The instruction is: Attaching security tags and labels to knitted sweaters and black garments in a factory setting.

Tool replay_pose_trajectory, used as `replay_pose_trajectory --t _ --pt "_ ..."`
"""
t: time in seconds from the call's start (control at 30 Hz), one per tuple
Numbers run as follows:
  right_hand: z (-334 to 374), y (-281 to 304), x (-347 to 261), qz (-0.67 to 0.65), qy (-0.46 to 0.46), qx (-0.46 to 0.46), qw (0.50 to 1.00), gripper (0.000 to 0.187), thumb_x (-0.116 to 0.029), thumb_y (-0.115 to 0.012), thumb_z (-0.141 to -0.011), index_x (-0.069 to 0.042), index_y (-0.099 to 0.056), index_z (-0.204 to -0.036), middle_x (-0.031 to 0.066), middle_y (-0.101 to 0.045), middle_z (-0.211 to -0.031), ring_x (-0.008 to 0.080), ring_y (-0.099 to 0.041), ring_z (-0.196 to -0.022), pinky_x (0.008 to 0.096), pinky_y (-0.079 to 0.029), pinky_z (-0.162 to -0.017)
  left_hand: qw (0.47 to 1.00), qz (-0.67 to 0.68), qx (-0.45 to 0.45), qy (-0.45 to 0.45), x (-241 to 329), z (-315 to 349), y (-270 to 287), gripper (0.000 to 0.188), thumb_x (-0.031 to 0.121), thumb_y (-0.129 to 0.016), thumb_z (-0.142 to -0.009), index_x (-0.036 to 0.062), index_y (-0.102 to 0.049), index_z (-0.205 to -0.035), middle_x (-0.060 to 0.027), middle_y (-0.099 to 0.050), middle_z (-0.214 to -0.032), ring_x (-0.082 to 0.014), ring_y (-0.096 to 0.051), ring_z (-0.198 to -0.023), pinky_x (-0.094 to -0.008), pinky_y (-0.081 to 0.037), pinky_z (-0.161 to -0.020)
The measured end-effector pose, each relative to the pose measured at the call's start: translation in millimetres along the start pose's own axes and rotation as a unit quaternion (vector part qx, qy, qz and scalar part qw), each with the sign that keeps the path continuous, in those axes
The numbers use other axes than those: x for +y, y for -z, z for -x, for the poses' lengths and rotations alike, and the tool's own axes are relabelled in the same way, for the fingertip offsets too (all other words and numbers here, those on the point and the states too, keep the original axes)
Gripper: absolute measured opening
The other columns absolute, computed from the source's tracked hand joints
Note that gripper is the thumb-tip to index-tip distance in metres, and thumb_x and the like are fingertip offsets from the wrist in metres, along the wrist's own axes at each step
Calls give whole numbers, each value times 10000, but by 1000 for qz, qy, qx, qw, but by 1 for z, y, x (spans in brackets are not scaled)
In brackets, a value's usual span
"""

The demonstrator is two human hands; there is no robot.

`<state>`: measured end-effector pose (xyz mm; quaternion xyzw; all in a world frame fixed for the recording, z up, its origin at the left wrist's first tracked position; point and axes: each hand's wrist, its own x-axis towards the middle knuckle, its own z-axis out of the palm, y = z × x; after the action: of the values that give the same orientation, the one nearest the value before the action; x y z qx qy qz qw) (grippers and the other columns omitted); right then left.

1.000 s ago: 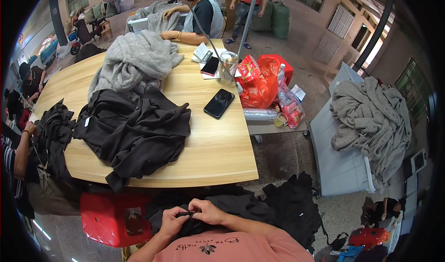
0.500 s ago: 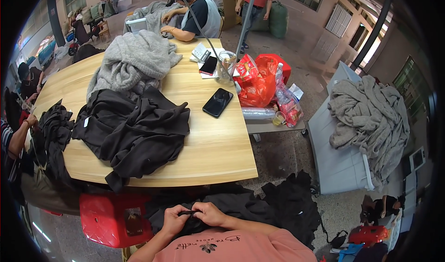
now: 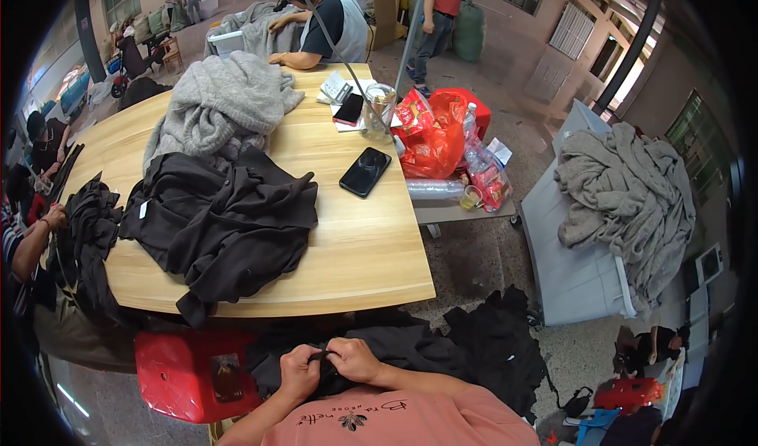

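Black knitted cloth [image 3: 410, 346] lies across my lap, below the table's front edge. My left hand [image 3: 300, 369] and my right hand [image 3: 352, 359] are close together over it, fingers closed in a pinch on a bit of the black cloth between them. What exactly the fingertips grip there is too small to make out. On the table in front of me a black garment [image 3: 229, 221] lies spread in folds, with a small white tag [image 3: 143, 209]. Behind it rests a heap of grey knitwear [image 3: 221, 99].
A black phone [image 3: 365, 171] lies on the wooden table [image 3: 371, 249]. A red stool [image 3: 185, 375] stands at my left. Red plastic bags [image 3: 434, 142] sit beyond the table's right edge, near a white bin [image 3: 572, 249] piled with grey knitwear. Co-workers sit at the far and left sides.
My hands stay together on the black cloth, the left turned slightly more upright. At the back, the standing person in red has turned and shifted, and the view has tilted slightly.
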<state>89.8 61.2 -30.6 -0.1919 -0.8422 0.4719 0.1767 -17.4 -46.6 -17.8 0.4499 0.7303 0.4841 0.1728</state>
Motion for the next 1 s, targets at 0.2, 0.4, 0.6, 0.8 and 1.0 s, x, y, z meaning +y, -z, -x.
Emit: replay_pose_trajectory --t 0.2,0.4,0.6,0.8,1.0 --pt "5 -10 -1 70 42 58 995 59 -81 -544 -706 -24 -530 -715 145 -519 -665 340 -538 -601 394 -433 -522 998 -40 34 -45 2 12 -4 75 -35 -570 -680 -9 -588 -748 -165 -588 -677 -302 -599 -612 -319 -470 -552" --pt "-1 -6 -1 97 154 107 978 68 -41 -530 -686 -35 -462 -689 137 -470 -690 304 -524 -593 375 -436 -501 986 112 58 111 1 5 -9 78 9 -597 -692 -24 -555 -750 -106 -567 -677 -121 -551 -658 -252 -451 -612" --pt "-1 14 -9 180 90 78 976 205 53 -498 -630 1 -518 -828 170 -515 -842 349 -528 -742 382 -455 -627 992 51 45 105 19 -32 14 115 60 -615 -700 -26 -539 -711 -76 -531 -615 -110 -482 -586 -256 -416 -560" --pt "-8 36 8 -78 -15 181 980 112 81 -460 -789 6 -543 -784 55 -549 -726 107 -526 -641 218 -424 -572 968 184 23 168 5 -36 27 91 41 -632 -736 -10 -562 -709 32 -515 -603 -32 -439 -587 -196 -370 -523" --pt "2 14 -15 -46 -55 -15 997 121 -48 -661 -688 -10 -554 -729 36 -532 -565 95 -488 -470 227 -406 -457 923 312 83 208 12 -33 27 39 19 -601 -762 -16 -590 -747 16 -557 -657 -28 -473 -596 -177 -392 -533"
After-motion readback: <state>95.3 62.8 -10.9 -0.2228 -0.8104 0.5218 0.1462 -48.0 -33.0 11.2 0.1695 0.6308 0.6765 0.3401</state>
